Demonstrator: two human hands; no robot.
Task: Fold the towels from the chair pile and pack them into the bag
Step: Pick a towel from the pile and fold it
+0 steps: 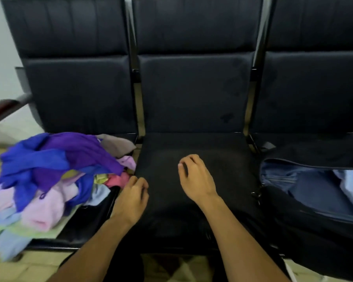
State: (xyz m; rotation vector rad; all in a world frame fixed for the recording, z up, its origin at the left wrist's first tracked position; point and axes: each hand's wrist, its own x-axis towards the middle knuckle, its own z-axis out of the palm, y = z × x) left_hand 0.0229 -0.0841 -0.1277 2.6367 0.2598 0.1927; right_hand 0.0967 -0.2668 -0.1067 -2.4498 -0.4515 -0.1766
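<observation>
Both hands empty over middle seat (196, 180): left hand (130, 200) fingers loosely curled, towel pile (55, 180) just beside fingertips; right hand (196, 178) fingers curled; open bag (314, 192) well off to right.

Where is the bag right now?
In the head view, the open dark bag sits on the right-hand seat, beside the bare middle seat where the right hand hovers.

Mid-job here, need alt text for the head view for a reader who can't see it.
Two bare hands, left hand and right hand, hover loosely curled and holding nothing over the middle seat of a dark bench. A pile of colourful towels fills the left seat; an open bag sits on the right.
</observation>
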